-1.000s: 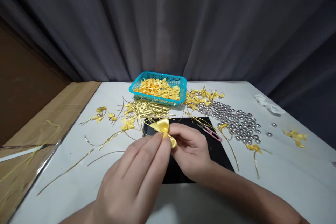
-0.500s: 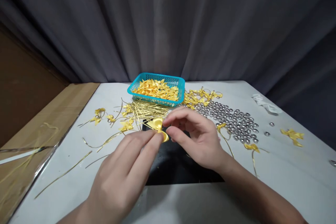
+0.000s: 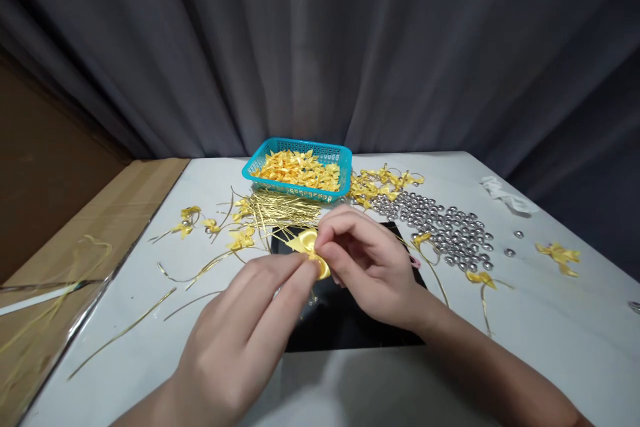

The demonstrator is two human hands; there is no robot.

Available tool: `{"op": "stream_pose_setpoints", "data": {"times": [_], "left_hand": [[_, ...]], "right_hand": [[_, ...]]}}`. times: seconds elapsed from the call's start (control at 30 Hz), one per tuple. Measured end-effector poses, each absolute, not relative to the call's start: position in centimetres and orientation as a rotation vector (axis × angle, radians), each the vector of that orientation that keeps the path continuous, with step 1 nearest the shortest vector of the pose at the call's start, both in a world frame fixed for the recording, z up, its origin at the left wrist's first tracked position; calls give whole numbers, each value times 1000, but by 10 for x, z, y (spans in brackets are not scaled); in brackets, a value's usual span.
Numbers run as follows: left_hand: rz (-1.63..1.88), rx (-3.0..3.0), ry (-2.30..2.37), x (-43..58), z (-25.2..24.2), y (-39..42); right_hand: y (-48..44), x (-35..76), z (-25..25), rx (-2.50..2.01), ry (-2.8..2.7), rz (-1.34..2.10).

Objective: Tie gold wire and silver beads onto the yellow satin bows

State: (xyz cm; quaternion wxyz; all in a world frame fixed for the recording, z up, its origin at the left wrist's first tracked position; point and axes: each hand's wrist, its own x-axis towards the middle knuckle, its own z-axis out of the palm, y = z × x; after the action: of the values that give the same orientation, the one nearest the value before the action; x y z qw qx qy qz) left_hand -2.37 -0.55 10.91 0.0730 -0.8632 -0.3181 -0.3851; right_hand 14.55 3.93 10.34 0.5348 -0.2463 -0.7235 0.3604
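A yellow satin ribbon bow (image 3: 309, 240) is held above a black mat (image 3: 350, 320) at the middle of the table. My left hand (image 3: 245, 320) pinches the bow near its centre from the left, fingers closed. From the right, my right hand (image 3: 373, 260) is closed too, with thumb and forefinger pinching the bow's edge beside its knot. Its other fingers curl behind, partly hidden. Just beyond the hands lies a bundle of gold wire ties (image 3: 280, 208), and to the right of it are many silver domed beads (image 3: 440, 230).
A blue basket (image 3: 297, 189) full of yellow bows stands at the back. Bows with gold ties (image 3: 383, 183) lie beside it, and others are scattered left and right. A crumpled white wrapper (image 3: 507, 197) rests at right. Cardboard (image 3: 120, 207) borders the left edge; a grey curtain hangs behind.
My right thumb and forefinger have come in onto the bow, where a gap showed before. The bow and my left fingertips have shifted slightly right and down.
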Motion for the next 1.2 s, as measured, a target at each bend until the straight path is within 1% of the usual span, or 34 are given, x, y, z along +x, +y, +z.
{"op": "stream_pose_setpoints", "data": {"times": [0.07,0.23,0.33,0.47,0.57,0.7,0.8,0.87,0.97,1.03,1.13,1.2], "left_hand": [[-1153,-2593,-946,-24,110,-6],[-1141,-2551,-966,-26,114,-7],[-1151,-2553,-959,-26,115,-8],[-1138,-2585,-940,-25,113,-8],[-1156,-2604,-935,-23,111,-7],[-1158,-2629,-925,-23,112,-7],[-1160,-2613,-943,-25,115,-8],[-1186,-2587,-950,-25,116,-9],[-1205,-2590,-938,-24,116,-9],[-1218,-2595,-939,-24,113,-9],[-1234,-2613,-919,-20,105,-5],[-1210,-2637,-825,-16,98,0]], "right_hand": [[37,143,102,-575,-1662,933],[38,139,102,-494,-1493,1285],[40,140,103,-506,-1490,1330],[39,142,105,-533,-1613,1139],[34,142,106,-564,-1596,986],[30,140,108,-526,-1496,1078],[33,140,109,-501,-1536,1160],[37,141,109,-510,-1641,1069],[40,143,109,-466,-1759,809],[38,144,109,-441,-1782,698],[34,145,110,-463,-1734,635],[33,147,113,-500,-1610,621]]}}
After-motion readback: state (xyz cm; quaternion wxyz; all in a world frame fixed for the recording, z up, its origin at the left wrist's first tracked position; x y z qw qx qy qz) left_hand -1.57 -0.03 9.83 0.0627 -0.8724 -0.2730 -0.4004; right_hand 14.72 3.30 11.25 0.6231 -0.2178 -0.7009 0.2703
